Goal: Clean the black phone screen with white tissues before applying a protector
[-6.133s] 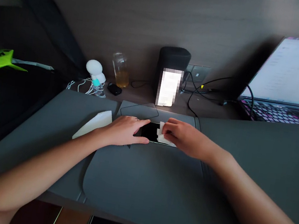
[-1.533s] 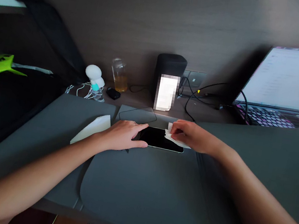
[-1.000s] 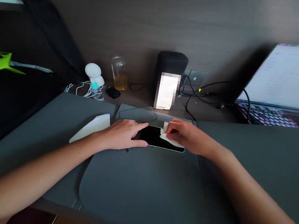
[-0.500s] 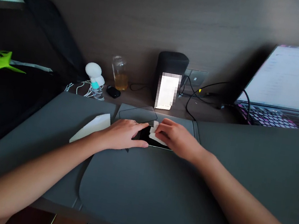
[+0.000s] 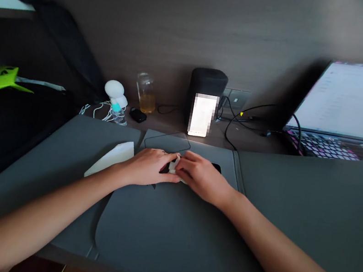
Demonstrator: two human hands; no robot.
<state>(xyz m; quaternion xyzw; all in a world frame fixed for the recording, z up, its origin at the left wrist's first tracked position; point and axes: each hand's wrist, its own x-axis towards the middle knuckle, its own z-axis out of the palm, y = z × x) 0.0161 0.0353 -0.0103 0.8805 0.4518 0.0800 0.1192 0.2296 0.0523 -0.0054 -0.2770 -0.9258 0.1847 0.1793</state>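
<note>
A black smartphone (image 5: 217, 166) lies flat on a grey mat, mostly covered by both hands. My left hand (image 5: 150, 167) steadies its left end, with the thumb along the near edge and the fingers at the far edge. A crumpled white tissue (image 5: 172, 167) is pinched in the fingers of my right hand (image 5: 201, 175) and pressed on the screen close to the left hand. Beyond the phone lies a thin dark rectangular outline (image 5: 167, 139), perhaps a clear sheet or film. To the left of my left hand rests a folded white paper (image 5: 111, 159).
At the back stand a black speaker (image 5: 208, 81), a glass bottle (image 5: 146, 95) with amber liquid, a black car key (image 5: 138, 115) and a white round-headed device (image 5: 115, 90). Cables (image 5: 259, 107) run toward a laptop (image 5: 354, 104) on the right.
My right hand has slid left along the phone screen with the tissue, baring the phone's right end. My left hand keeps its place on the phone. The view has tilted slightly.
</note>
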